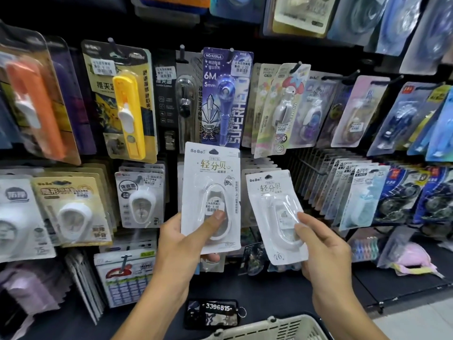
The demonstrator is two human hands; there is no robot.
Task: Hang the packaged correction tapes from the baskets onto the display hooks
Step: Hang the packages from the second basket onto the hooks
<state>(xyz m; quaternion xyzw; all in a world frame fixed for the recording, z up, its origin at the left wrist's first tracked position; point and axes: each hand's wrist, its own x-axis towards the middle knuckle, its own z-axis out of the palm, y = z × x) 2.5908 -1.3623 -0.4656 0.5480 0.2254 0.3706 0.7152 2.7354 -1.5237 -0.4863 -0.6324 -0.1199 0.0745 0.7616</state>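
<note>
The display wall (306, 155) of hooks fills the view, the basket (269, 330) at the bottom edge. 2 white correction tape packs are held before it: light, stiff card with slick blisters, probably best pinched low, leaving the hang hole free. Left hand (181, 244) grips the upright pack (210, 192); right hand (323, 251) pinches the tilted pack (277, 214).

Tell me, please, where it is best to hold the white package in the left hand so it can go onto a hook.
Grip the white correction tape package at its lower edge, coming from below, as the left hand does now. The package stands upright with its hang hole at the top, so a low grip probably leaves that hole free for a display hook.
</note>
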